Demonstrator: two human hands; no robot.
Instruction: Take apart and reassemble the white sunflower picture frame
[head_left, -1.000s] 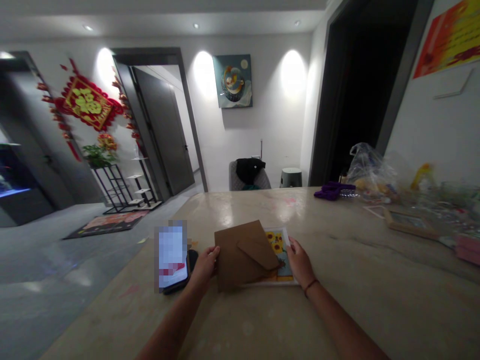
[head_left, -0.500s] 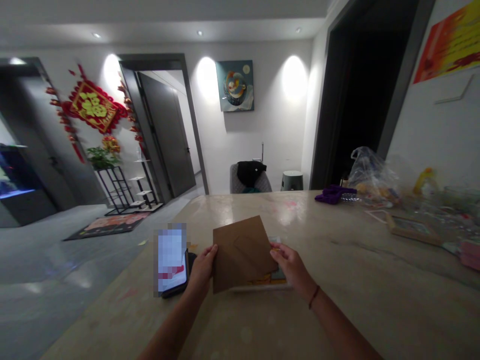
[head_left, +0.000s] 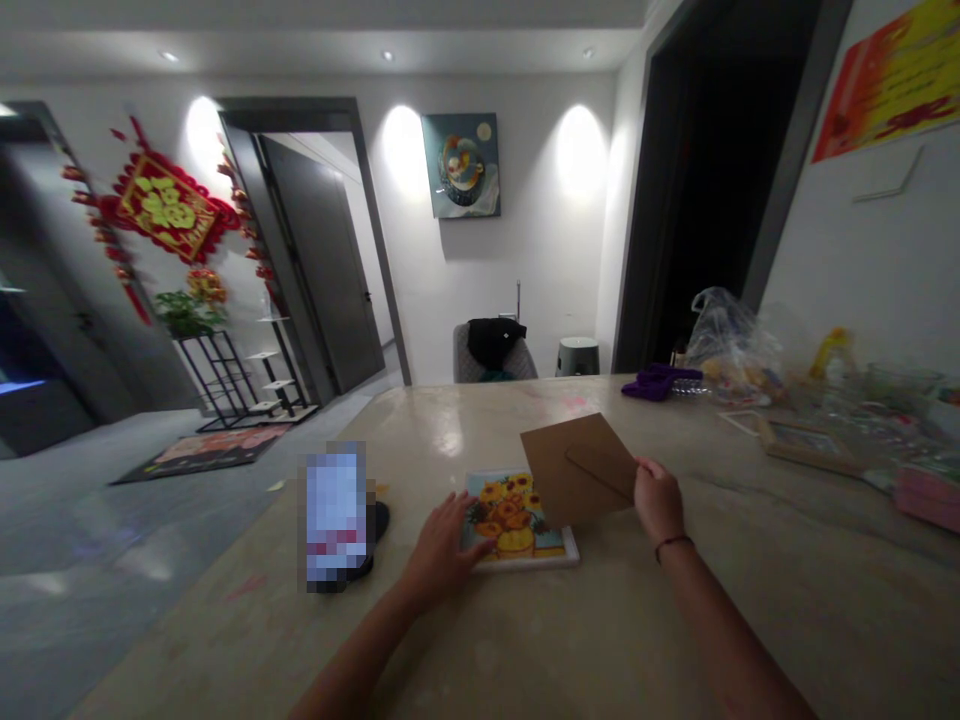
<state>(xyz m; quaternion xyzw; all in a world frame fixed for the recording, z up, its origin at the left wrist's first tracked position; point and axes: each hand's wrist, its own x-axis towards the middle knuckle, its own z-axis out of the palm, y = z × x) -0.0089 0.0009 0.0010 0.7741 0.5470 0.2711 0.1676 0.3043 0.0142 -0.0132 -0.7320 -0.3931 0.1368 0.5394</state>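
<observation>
My right hand (head_left: 660,502) grips the right edge of a brown backing board (head_left: 577,475), held tilted above the table, with a flap-like outline on its face. Below and left of the board lies a sunflower picture (head_left: 510,515) in a thin white frame. The board hides the picture's upper right part. My left hand (head_left: 448,545) rests with fingers spread on the left side of the picture. Left of that hand a phone (head_left: 335,515) with a blurred-out screen leans upright on a dark stand (head_left: 381,520).
The marble-patterned table (head_left: 675,620) carries a purple cloth item (head_left: 654,382), a clear plastic bag (head_left: 731,345), a small wooden frame (head_left: 806,445) and a pink box (head_left: 926,500) along its right side. A chair (head_left: 463,350) with dark clothing stands beyond the far edge.
My left hand has let go of the board and come down on the picture. My right hand has carried the board to the right, uncovering most of the sunflowers.
</observation>
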